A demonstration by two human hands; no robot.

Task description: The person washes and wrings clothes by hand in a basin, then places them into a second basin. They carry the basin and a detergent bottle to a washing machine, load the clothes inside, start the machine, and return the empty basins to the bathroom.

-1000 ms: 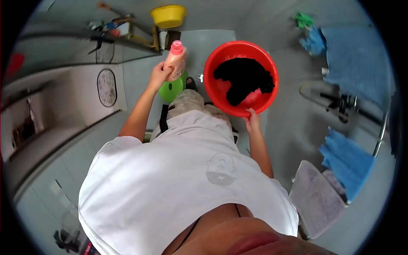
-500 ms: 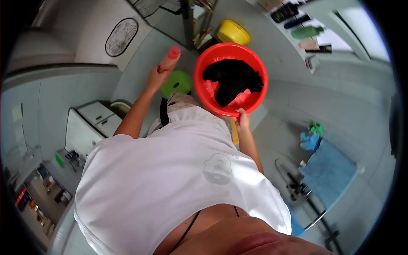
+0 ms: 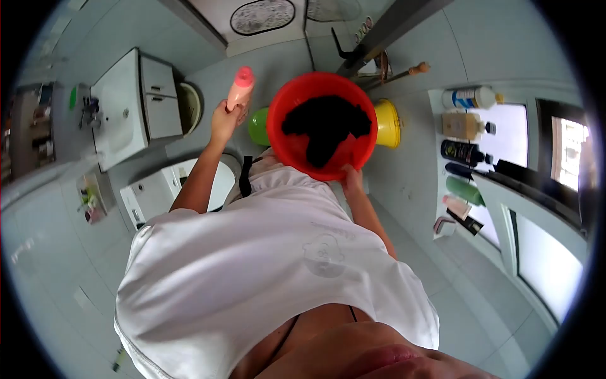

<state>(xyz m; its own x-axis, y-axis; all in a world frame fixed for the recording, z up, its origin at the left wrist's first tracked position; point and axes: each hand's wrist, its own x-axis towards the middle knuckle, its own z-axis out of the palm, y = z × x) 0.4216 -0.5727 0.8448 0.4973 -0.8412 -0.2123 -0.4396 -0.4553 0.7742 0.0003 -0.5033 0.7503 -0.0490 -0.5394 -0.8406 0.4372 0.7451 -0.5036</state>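
My left hand (image 3: 225, 121) is closed around a pale pink bottle (image 3: 241, 91) with a brighter pink cap, held upright off to the left. My right hand (image 3: 351, 178) grips the near rim of a red plastic basin (image 3: 278, 139), which is held out in front of my body. Inside the basin lies a bunched black cloth (image 3: 325, 123), probably clothing; its exact kind does not show. The fingers under the rim are partly hidden.
Beyond the basin stand a green tub (image 3: 257, 126) and a yellow bucket (image 3: 387, 123). On the left are a washbasin cabinet (image 3: 162, 104) and a toilet (image 3: 224, 183). Several bottles line a window ledge (image 3: 451, 165) on the right. A broom-like handle (image 3: 413, 71) leans near a dark door frame (image 3: 394, 31).
My view has turned to the right, bringing the window ledge and bottles closer in. The bottle and basin stay in my hands; the blue chair has left the view.
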